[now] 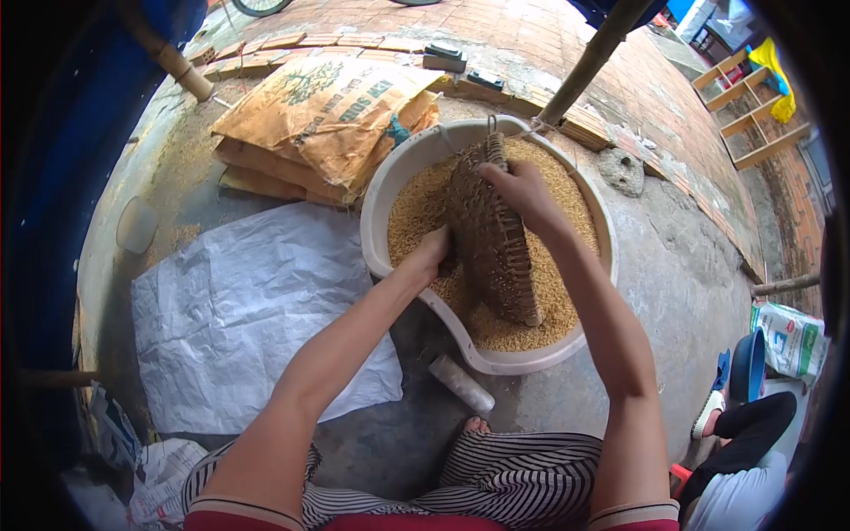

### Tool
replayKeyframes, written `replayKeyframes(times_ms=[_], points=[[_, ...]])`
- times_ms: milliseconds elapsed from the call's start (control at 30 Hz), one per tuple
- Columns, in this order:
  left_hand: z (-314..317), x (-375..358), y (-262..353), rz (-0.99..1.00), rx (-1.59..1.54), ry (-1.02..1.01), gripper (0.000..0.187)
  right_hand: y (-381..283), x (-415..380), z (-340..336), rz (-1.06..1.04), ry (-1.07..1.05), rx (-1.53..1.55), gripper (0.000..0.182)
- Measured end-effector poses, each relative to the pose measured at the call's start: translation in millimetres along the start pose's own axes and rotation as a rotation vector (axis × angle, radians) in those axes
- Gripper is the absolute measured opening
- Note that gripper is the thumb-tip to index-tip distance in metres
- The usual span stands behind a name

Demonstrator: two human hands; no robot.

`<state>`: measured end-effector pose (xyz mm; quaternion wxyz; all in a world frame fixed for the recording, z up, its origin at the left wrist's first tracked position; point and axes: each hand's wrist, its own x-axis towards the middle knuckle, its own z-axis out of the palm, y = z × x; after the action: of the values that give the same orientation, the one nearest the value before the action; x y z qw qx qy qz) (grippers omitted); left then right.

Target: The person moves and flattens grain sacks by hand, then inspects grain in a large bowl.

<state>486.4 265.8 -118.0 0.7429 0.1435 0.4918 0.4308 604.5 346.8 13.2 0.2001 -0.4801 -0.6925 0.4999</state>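
A dark brown woven basket [485, 234] is tipped steeply on its side over a pale tub [375, 217]. Golden grain [562, 296] fills much of the tub, and loose kernels cling to the weave. My right hand [522, 192] is closed on the basket's laced rim near its upper end, thumb on the near face. On the basket's left side my left hand [434, 250] is closed against the wall, its fingertips partly hidden. The basket's lower end reaches down to the grain.
Left of the tub lies a flattened white sack [257, 310], with stacked orange sacks [332, 124] behind it. A clear plastic roll [462, 384] rests by my foot. A bamboo pole [595, 60] stands behind the tub; another person [744, 460] sits at lower right.
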Motion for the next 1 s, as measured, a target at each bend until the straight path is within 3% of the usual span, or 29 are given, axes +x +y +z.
replayKeyframes(times_ms=[33,200,300,433,567,767,933,1000], points=[[0,-3,-1,0.022,0.047,0.033,0.044,-5,-3,0,0.031,0.05,-0.123,0.035],[23,-35,14,0.095,0.172,0.166,0.045,-10,-10,-9,-0.011,0.083,-0.107,0.031],[28,-67,49,0.14,0.298,0.253,0.051,-14,-2,-18,-0.144,0.049,0.175,0.031],[19,-85,86,0.289,0.264,0.347,0.049,-51,-2,-12,-0.013,0.082,0.436,0.026],[7,-79,93,0.283,0.322,0.247,0.045,-53,-3,-9,0.011,0.118,0.515,0.025],[18,-87,114,0.352,0.373,0.292,0.033,-61,-9,-23,-0.022,0.138,0.579,0.025],[18,-97,148,0.397,0.384,0.254,0.03,-87,-8,-21,-0.113,0.206,0.706,0.029],[15,-96,156,0.43,0.414,0.334,0.037,-90,-6,-17,-0.123,0.216,0.718,0.032]])
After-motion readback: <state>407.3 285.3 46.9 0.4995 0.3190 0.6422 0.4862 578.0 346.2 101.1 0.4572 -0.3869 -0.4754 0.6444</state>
